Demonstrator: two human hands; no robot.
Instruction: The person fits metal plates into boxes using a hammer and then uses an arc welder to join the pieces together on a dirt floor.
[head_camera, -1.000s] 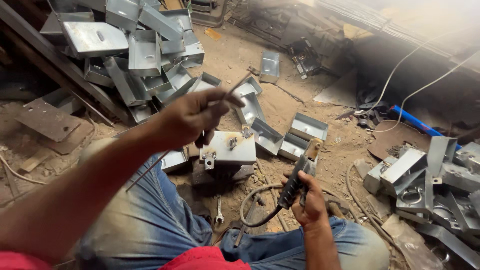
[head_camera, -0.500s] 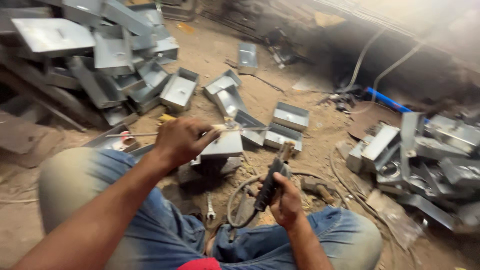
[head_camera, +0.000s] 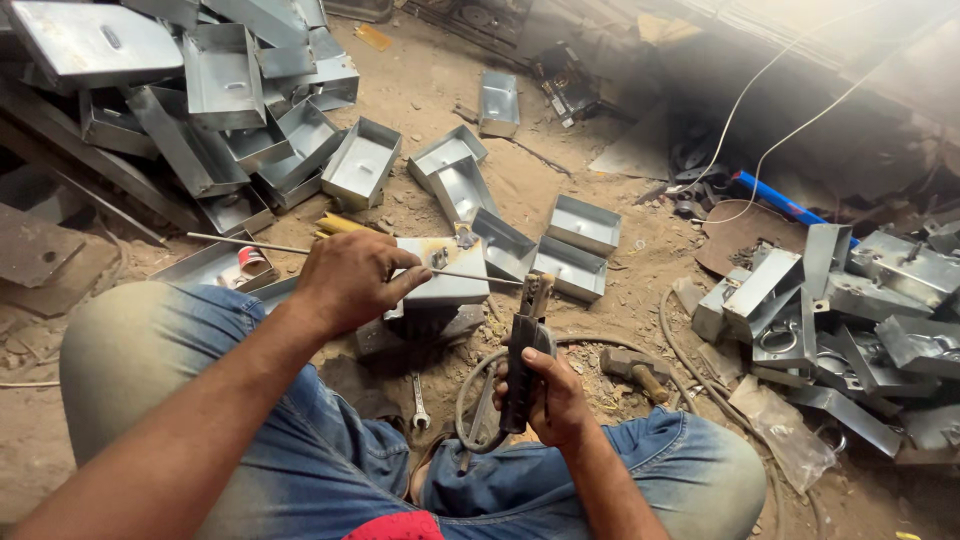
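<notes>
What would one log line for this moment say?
left hand: holds thin rod | right hand: grips electrode holder | rod tip near holder clamp

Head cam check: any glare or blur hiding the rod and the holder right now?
Head view: hazy glare washes out the top right corner only; the thin rod in the left hand and the electrode holder in the right hand read sharp and evenly lit; edges bend slightly from the wide lens.

Dirt floor (head_camera: 600, 170) strewn with metal trays (head_camera: 585, 222), hammer (head_camera: 632, 368), wrench (head_camera: 420, 402)
</notes>
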